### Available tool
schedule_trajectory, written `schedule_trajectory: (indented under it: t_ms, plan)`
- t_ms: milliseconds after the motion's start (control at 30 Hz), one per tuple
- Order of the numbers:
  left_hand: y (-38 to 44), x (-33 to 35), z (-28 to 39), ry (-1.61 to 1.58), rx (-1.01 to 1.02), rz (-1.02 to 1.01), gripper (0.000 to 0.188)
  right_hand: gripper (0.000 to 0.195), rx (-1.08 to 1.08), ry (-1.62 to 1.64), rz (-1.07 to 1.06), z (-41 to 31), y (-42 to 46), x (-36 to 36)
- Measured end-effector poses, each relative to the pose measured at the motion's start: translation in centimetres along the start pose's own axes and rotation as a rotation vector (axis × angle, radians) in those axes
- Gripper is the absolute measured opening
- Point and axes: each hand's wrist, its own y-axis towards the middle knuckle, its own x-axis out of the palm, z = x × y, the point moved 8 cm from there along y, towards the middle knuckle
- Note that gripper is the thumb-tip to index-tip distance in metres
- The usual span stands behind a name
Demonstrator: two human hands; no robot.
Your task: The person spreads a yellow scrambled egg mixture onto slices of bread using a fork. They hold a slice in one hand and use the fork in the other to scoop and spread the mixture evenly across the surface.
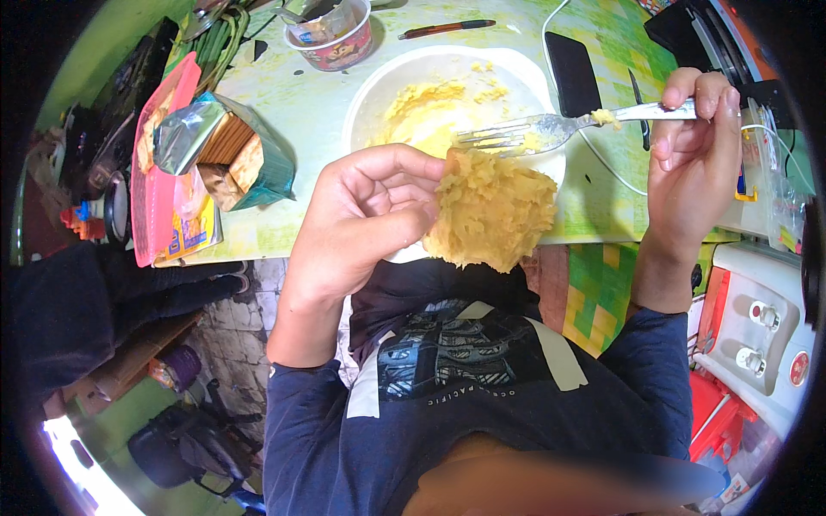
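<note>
My left hand point(368, 219) pinches the left edge of a piece of food thickly covered with yellow mash point(493, 213); what lies under the mash is hidden. It is held above the near rim of a white plastic bowl point(361, 97). Yellow mash point(419, 109) is smeared inside the bowl. At the right, my right hand point(697, 129) grips the handle of a metal fork point(548, 132). The fork's tines point left over the bowl, just above the covered piece, and bits of mash stick to the fork.
An opened packet of crackers point(258, 161) stands at the left beside a pink plastic tray point(155, 193). Behind the bowl are a plastic tub point(335, 55) and a pen point(446, 29). A smartphone point(572, 74), a white cable point(613, 171) and a knife point(639, 109) lie at the right.
</note>
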Motion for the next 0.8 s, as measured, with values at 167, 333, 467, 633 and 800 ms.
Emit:
schedule_trajectory:
  t_ms: [167, 333, 467, 633, 800]
  plan:
    - [-0.2, 0.2, 0.3, -0.051, 0.021, -0.040, 0.025, 0.026, -0.086, -0.007, 0.043, -1.0, -0.2, -0.5]
    - [-0.8, -1.7, -0.1, -0.046, -0.016, 0.013, 0.026, 0.022, -0.162, -0.091, 0.036, -1.2, 0.4, 0.1]
    - [-2.7, -3.4, 0.0, -0.137, -0.006, -0.043, 0.022, 0.024, -0.075, -0.197, -0.133, 1.2, 1.0, 2.4]
    - [-5.5, -4.2, -1.6, -0.289, -0.078, -0.048, 0.022, 0.025, 0.017, -0.266, -0.189, 3.6, 1.1, 5.6]
    - [-6.3, -5.3, -1.6, -0.274, -0.061, -0.042, 0.024, 0.024, 0.256, -0.289, -0.269, 5.9, 1.1, 7.6]
